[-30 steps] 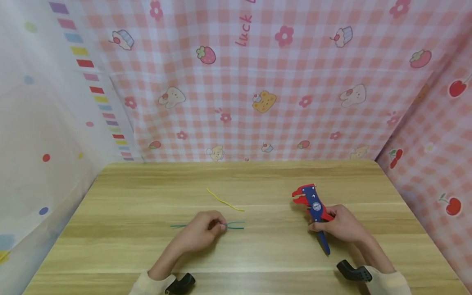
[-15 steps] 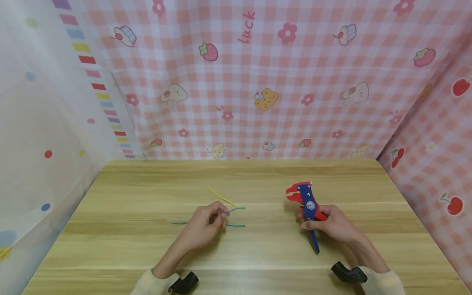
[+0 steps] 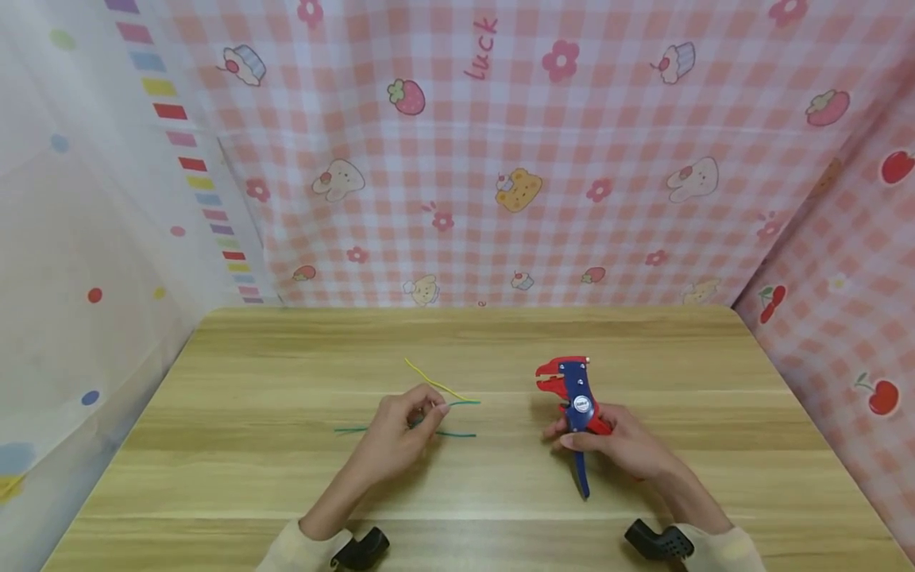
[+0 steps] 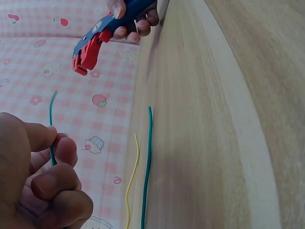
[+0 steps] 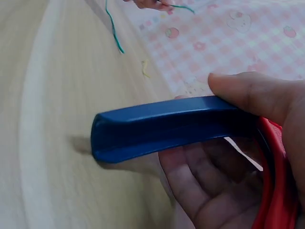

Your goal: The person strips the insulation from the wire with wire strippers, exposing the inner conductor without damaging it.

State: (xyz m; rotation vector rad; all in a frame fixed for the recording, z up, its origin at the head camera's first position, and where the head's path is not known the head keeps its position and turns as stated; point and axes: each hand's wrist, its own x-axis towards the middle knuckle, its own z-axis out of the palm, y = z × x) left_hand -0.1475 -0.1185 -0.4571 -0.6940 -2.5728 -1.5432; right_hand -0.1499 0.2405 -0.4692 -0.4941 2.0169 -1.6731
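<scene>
Between thumb and forefinger, my left hand (image 3: 400,430) pinches a green wire (image 4: 51,112), lifted off the table with its free end pointing right. A second green wire (image 3: 457,434) lies on the tabletop beneath that hand, which hides its middle. Just beyond is a yellow wire (image 3: 431,383), also lying flat. My right hand (image 3: 625,446) grips a red and blue wire stripper (image 3: 576,389) by its handles, the red jaws up and facing left towards the held wire. Close up in the right wrist view, the blue handle (image 5: 167,119) runs between thumb and fingers.
The wooden table (image 3: 286,342) backs onto a pink checked curtain (image 3: 457,159), with cloth (image 3: 843,318) at the right as well. Each forearm carries a black wrist mount (image 3: 658,540) near the sleeve.
My left hand has raised one green wire from beside the other, away from the table. My right hand has carried the wire stripper leftward, closer to the left hand.
</scene>
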